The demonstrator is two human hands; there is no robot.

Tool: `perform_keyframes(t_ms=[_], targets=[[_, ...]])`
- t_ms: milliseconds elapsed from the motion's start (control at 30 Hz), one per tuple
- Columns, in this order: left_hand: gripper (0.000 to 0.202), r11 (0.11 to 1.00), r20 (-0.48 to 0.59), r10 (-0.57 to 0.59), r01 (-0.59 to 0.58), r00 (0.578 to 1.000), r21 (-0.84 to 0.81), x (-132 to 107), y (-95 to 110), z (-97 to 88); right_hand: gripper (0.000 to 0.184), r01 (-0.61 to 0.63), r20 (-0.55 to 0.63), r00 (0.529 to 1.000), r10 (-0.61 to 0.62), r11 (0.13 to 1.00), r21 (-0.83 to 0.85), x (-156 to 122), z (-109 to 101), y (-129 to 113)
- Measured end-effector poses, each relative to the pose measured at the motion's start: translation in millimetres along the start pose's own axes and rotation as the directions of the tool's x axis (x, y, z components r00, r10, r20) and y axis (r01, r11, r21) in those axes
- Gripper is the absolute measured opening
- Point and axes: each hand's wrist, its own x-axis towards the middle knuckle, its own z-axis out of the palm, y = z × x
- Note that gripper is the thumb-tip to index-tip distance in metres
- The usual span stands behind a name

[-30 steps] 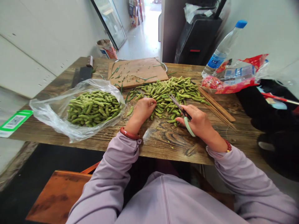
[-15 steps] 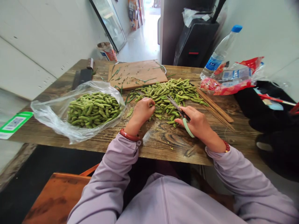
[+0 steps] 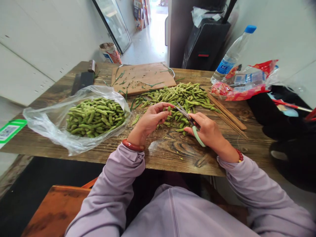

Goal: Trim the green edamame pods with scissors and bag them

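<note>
Between the thumb and fingers of my left hand a green soybean pod is pinched. My right hand is closed round a pair of scissors with pale green handles. The blades are a little apart, and their tips reach close to the pod. Behind both hands lies a loose heap of soybean pods on the wooden table. To the left, a clear plastic bag lies spread around a second pile of pods.
A wooden cutting board with green scraps lies at the back. Wooden skewers are right of the heap. Farther right stand a water bottle, a red and clear wrapper and a black bag.
My left hand has turned and moved right, bringing a pod up beside the scissor tips. The scissor blades have parted slightly. My right hand is nearly still.
</note>
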Motion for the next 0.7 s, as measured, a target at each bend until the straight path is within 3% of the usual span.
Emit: perform_keyframes(t_ms=[167, 233, 300, 400, 467, 600, 700], targets=[[0.021, 0.993, -0.117, -0.026, 0.012, 0.993, -0.119, 4, 1, -5.4, 0.043, -0.008, -0.014, 1.000, 0.008, 1.000, 0.001, 0, 1, 1], [0.022, 0.999, -0.160, 0.004, -0.010, 0.987, -0.037, 7, -2, -6.9, 0.043, -0.012, -0.009, 1.000, 0.012, 1.000, 0.000, 0, 1, 1], [0.020, 0.981, -0.183, 0.100, -0.066, 0.978, 0.181, 12, -7, -6.5, 0.044, -0.009, -0.005, 1.000, 0.009, 1.000, 0.002, 0, 1, 1], [0.015, 0.802, -0.126, 0.283, -0.163, 0.951, 0.575, 19, -16, -3.1, 0.043, 0.001, -0.006, 1.000, -0.001, 1.000, 0.004, 0, 1, 1], [0.014, 0.650, -0.072, 0.328, -0.170, 0.942, 0.741, 22, -21, -0.7, 0.043, 0.006, -0.005, 1.000, -0.006, 1.000, 0.006, 0, 1, 1], [0.021, 0.452, -0.042, 0.293, -0.100, 0.955, 0.886, 26, -27, 1.9, 0.043, 0.010, 0.004, 1.000, -0.010, 1.000, 0.012, 0, 1, 1], [0.017, 0.417, -0.028, 0.307, -0.108, 0.951, 0.902, 26, -27, 2.0, 0.043, 0.009, 0.002, 1.000, -0.009, 1.000, 0.010, 0, 1, 1]])
